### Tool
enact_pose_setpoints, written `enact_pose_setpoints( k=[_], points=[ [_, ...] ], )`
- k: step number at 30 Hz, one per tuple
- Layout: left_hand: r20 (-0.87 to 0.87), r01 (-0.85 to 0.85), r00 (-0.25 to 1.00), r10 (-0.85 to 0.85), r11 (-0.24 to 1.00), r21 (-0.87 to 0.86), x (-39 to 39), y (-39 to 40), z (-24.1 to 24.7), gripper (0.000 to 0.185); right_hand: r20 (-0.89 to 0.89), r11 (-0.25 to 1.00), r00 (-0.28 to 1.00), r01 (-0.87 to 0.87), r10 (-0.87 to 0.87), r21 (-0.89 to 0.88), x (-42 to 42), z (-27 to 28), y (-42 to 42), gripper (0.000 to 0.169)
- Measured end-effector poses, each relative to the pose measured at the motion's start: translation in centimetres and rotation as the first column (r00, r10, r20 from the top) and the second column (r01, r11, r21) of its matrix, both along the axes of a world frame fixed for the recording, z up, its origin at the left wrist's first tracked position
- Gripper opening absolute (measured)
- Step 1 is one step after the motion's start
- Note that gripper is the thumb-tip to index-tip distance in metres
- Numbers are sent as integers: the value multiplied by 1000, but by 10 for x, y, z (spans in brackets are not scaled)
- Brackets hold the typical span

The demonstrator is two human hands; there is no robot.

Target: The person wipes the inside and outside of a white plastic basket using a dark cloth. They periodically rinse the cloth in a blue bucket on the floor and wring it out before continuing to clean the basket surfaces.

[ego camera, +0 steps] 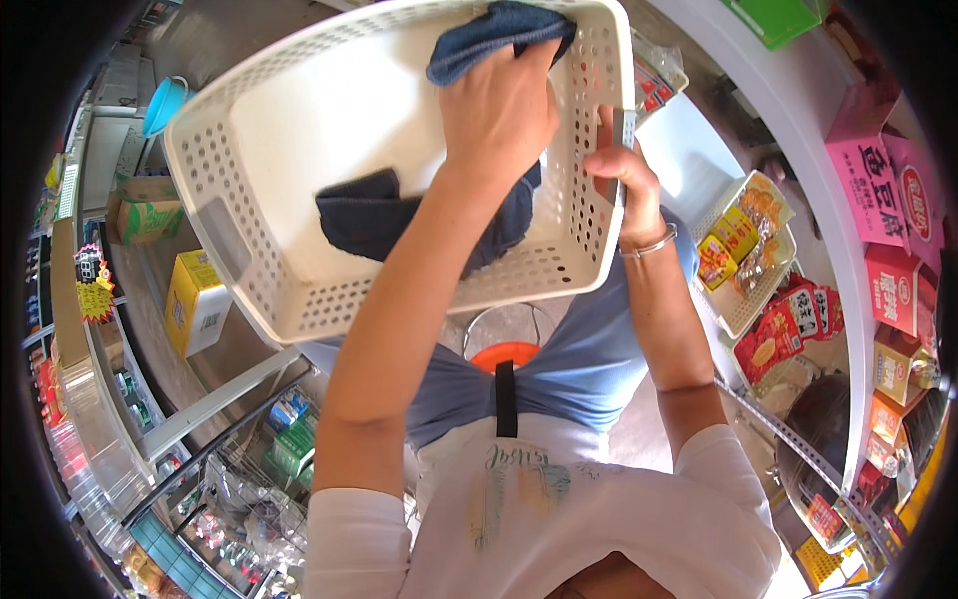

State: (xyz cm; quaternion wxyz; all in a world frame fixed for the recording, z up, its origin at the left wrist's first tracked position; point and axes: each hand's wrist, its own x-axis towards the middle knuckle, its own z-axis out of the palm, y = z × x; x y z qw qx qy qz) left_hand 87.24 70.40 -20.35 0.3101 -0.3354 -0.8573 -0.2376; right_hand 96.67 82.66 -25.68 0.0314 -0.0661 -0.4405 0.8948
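A white perforated plastic basket (314,97) is held tilted over my lap, its inside facing me. My left hand (498,112) reaches into it and grips a bunched blue cloth (486,37), pressed near the far right corner. Lower in the basket lies a dark navy cloth (367,221), partly covered by my left forearm; whether the two are one piece, I cannot tell. My right hand (632,180), with a silver bangle at the wrist, is closed around the handle opening in the basket's right end, thumb on the inside.
Right of my legs, a white basket (748,314) holds packaged snacks, beside red snack packets (793,326). Pink cartons (883,172) line a shelf at far right. On the left are a yellow box (196,299) and a wire rack (239,479). An orange stool (501,353) shows between my legs.
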Motion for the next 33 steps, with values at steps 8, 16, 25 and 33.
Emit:
enact_pose_setpoints(
  k=[8, 16, 25, 33],
  points=[
    [505, 328, 839, -203, 929, -170, 84, -25, -48, 18, -148, 986, 977, 159, -151, 45, -2, 23, 2, 70],
    [277, 64, 958, 77, 881, -468, 55, -112, -66, 19, -160, 951, 958, 264, -239, 159, -3, 16, 1, 68],
    [633, 138, 766, -117, 990, 17, 92, -33, -70, 13, -247, 925, 944, 283, -221, 255, -14, 19, -26, 79],
    [326, -170, 869, 373, 843, -511, 20, -137, -84, 16, -129, 918, 939, 339, -318, 206, -1, 31, 14, 85]
  ],
)
